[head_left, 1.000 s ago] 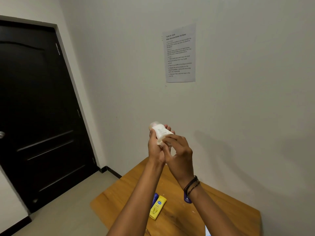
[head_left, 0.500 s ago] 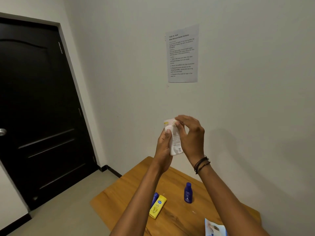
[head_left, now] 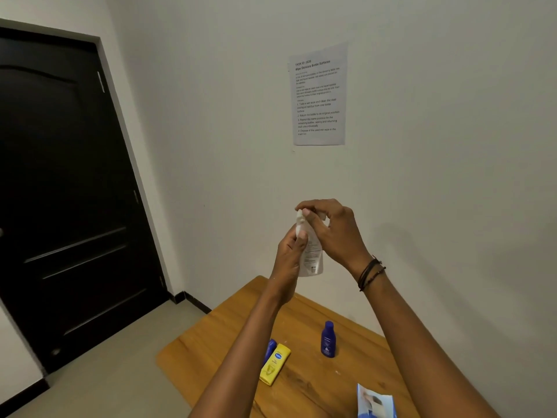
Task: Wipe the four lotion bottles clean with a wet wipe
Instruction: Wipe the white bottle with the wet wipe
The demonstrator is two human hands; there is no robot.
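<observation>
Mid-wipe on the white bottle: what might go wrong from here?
The white bottle is held high over the table, with the left hand gripping its side and the right hand pinching its top; a slip could drop it. Lowering it may topple the upright blue bottle below.

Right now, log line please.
left hand grips white bottle | right hand pinches its top | yellow bottle lying, blue bottle upright on table

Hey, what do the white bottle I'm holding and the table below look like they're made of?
White bottle: probably plastic, opaque with a soft sheen and print on its side. Table: wood or wood-look laminate, going by the orange-brown grain streaks and smooth, faintly glossy top; I cannot tell which.
</observation>
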